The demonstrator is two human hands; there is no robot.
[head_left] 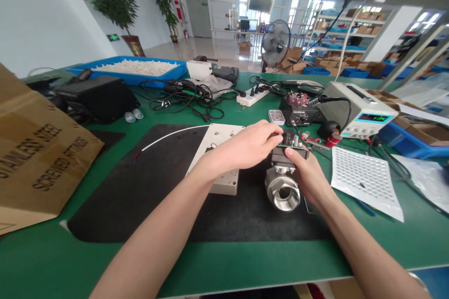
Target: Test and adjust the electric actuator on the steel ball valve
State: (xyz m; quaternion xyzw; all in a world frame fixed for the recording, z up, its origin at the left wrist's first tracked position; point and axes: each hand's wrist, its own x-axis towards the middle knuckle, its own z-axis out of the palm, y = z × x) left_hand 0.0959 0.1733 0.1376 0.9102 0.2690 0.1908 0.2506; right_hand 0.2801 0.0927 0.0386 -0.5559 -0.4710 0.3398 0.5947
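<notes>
A steel valve body [283, 190] with a threaded hexagonal port rests on the black mat, topped by a dark actuator housing [282, 158]. On that housing sits a green circuit board [293, 145] with upright components. My right hand [308, 170] is wrapped round the housing's right side, thumb at its front. From the left, my left hand [257, 144] reaches over with its fingers closed at the board's left edge; its fingertips are partly hidden. Beneath my left forearm lies a pale cover plate [224, 188], from which a white cable [168, 134] runs left.
A cardboard box [38, 159] stands at the left. Behind the black mat [140, 196] are tangled black cables [189, 98], a power strip [250, 97] and a blue tray [129, 79]. To the right are a bench power supply [358, 107] and a white perforated sheet [365, 182].
</notes>
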